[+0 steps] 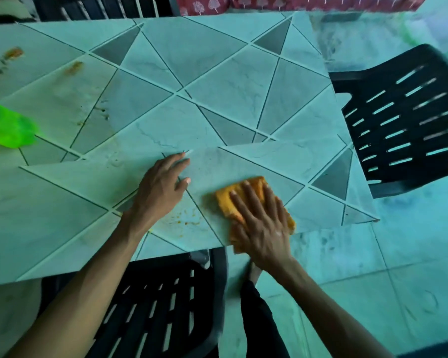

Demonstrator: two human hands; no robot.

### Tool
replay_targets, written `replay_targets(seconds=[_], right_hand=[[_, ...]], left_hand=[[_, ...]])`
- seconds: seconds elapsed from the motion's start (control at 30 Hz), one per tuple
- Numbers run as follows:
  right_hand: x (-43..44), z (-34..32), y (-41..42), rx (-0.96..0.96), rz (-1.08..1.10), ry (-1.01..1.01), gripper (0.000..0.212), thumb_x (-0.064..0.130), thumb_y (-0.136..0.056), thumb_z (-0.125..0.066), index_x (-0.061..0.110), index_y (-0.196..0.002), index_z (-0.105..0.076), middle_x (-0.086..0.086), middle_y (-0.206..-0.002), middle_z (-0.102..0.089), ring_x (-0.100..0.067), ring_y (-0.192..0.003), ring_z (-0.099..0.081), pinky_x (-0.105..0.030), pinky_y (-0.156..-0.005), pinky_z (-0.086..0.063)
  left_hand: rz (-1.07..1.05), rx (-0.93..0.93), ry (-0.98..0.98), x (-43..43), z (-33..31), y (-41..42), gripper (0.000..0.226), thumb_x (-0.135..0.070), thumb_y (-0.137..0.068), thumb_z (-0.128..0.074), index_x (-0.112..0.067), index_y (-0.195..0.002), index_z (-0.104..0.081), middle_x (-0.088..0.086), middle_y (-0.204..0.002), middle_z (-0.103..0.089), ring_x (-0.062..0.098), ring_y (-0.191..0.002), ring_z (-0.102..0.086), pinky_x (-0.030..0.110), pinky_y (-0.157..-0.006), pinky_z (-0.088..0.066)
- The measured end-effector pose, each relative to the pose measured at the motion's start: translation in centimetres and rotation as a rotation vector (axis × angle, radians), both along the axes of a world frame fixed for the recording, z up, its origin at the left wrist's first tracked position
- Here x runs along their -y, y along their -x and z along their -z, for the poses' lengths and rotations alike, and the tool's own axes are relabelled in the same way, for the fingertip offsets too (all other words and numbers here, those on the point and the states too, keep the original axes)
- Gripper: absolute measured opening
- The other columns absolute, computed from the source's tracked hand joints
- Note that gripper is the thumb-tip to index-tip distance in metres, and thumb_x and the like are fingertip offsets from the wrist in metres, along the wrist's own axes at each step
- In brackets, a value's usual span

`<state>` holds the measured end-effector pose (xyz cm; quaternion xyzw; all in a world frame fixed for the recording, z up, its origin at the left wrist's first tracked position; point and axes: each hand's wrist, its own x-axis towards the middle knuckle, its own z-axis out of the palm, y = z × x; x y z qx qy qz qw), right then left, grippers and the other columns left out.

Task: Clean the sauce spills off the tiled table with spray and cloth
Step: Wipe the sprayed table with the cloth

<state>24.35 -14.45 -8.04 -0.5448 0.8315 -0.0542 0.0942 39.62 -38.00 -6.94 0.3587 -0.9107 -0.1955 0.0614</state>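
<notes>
Orange, soft, folded: one pile-fabric cleaning cloth [254,200], lying on the near right part of the pale tiled table top with triangular grout lines [217,81], its lower edge drooping over the table's front rim.

My right hand [263,223]: flat, fingers spread, palm pressing the cloth down. Nothing is gripped; the cloth is pinned under the hand, not pinched.

My left hand [163,187]: open, fingers extended, resting flat on the tiles just left of the cloth, holding nothing. It reads as a brace.

Orange-brown sauce specks [189,222]: small scatter on the tile between my two hands, close to the front edge.

Larger sauce smears [74,67]: far left part of the table, well apart from the cloth, with fainter drips trailing toward me.

Bright green translucent plastic object [8,127]: left edge, blurred; probably the spray bottle, though I cannot tell for certain.

Black slatted plastic chairs [409,120]: one at the right end, one tucked beneath the near edge.

Handling note, cloth: light, limp, likely damp. It should bunch if pushed from one edge, so a wide flat palm on its middle suits wiping. The glazed tile looks slick, so the cloth should glide; grout grooves may hold residue.
</notes>
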Motion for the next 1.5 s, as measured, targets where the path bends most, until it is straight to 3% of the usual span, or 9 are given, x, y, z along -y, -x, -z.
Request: replay_targets(seconds=[0.1,0.23,0.37,0.57,0.83,1.03,1.23,1.43,1.5], right_hand=[[-2.4,0.1,3.8,-0.005,0.191,-0.073,0.061,0.061,-0.100,-0.025,0.045,-0.158,-0.011,0.010,-0.169,-0.002,-0.031,-0.156,0.000,-0.054,-0.123,-0.013],[4.9,0.8,5.8,0.034,0.416,-0.055,0.066,0.056,-0.097,-0.027,0.040,-0.159,-0.013,0.005,-0.170,0.000,-0.039,-0.154,0.003,-0.062,-0.120,-0.011],[11.2,1.4,0.6,0.043,0.250,-0.018,0.066,0.057,-0.096,-0.026,0.039,-0.159,-0.014,0.002,-0.170,-0.004,-0.042,-0.154,0.002,-0.062,-0.121,-0.010],[2.7,-0.2,-1.7,0.036,-0.060,-0.005,0.060,0.060,-0.101,-0.028,0.044,-0.158,-0.016,0.008,-0.169,-0.009,-0.033,-0.156,-0.004,-0.055,-0.122,-0.016],[17.0,0.9,12.8,0.074,0.437,-0.017,0.069,0.057,-0.094,-0.025,0.036,-0.159,-0.016,-0.002,-0.169,-0.006,-0.042,-0.153,-0.001,-0.061,-0.120,-0.012],[22.3,1.9,2.7,0.031,0.062,0.073,0.068,0.053,-0.097,-0.039,0.034,-0.159,-0.020,-0.002,-0.169,-0.008,-0.041,-0.154,0.000,-0.058,-0.122,-0.007],[11.6,0.8,-1.3,0.028,-0.303,0.030,0.066,0.059,-0.100,-0.034,0.041,-0.159,-0.011,0.006,-0.169,-0.007,-0.033,-0.156,0.003,-0.055,-0.124,-0.010],[16.2,0.7,3.8,0.049,0.174,-0.023,0.066,0.062,-0.094,-0.020,0.044,-0.158,-0.017,0.004,-0.169,-0.009,-0.037,-0.154,-0.003,-0.057,-0.122,-0.012],[19.8,0.9,1.6,0.064,0.192,-0.023,0.067,0.061,-0.094,-0.021,0.043,-0.158,-0.014,0.002,-0.169,-0.006,-0.041,-0.153,-0.001,-0.059,-0.121,-0.012]], left_hand=[[0.003,0.006,-0.024,-0.1,0.1,0.1,0.043,-0.027,-0.095,-0.059,-0.014,-0.137,-0.057,0.000,-0.148,-0.048,0.025,-0.127,-0.049,0.037,-0.107,-0.039],[-0.024,-0.009,-0.062,-0.4,0.3,0.3,0.043,-0.021,-0.097,-0.056,-0.013,-0.139,-0.055,0.001,-0.150,-0.046,0.024,-0.130,-0.046,0.036,-0.111,-0.035],[-0.040,-0.059,-0.088,0.3,0.1,0.0,0.041,-0.009,-0.095,-0.053,-0.013,-0.136,-0.058,-0.003,-0.146,-0.050,0.021,-0.128,-0.048,0.033,-0.110,-0.037],[-0.108,-0.110,-0.095,2.5,-0.4,0.7,0.035,-0.006,-0.093,-0.055,-0.008,-0.127,-0.063,0.002,-0.132,-0.060,0.021,-0.120,-0.057,0.031,-0.104,-0.043],[-0.184,-0.144,-0.038,2.2,-0.3,1.4,0.030,-0.001,-0.088,-0.058,-0.008,-0.114,-0.070,-0.001,-0.120,-0.066,0.019,-0.110,-0.063,0.028,-0.097,-0.046],[-0.363,-0.302,-0.096,3.1,-0.6,0.2,0.040,0.010,-0.084,-0.047,-0.009,-0.110,-0.072,0.002,-0.114,-0.068,0.017,-0.105,-0.063,0.027,-0.095,-0.047],[-0.359,-0.079,0.044,5.3,-0.8,-4.9,0.034,-0.001,-0.087,-0.058,-0.009,-0.118,-0.067,0.005,-0.123,-0.064,0.027,-0.112,-0.058,0.036,-0.099,-0.043],[-0.180,0.002,0.033,5.5,-0.1,-8.1,0.039,-0.007,-0.094,-0.057,-0.007,-0.132,-0.059,0.004,-0.139,-0.054,0.024,-0.125,-0.049,0.038,-0.107,-0.042],[-0.166,-0.010,0.019,5.6,0.0,-8.5,0.041,-0.005,-0.095,-0.054,-0.008,-0.135,-0.057,0.003,-0.143,-0.052,0.023,-0.128,-0.047,0.037,-0.109,-0.040]])
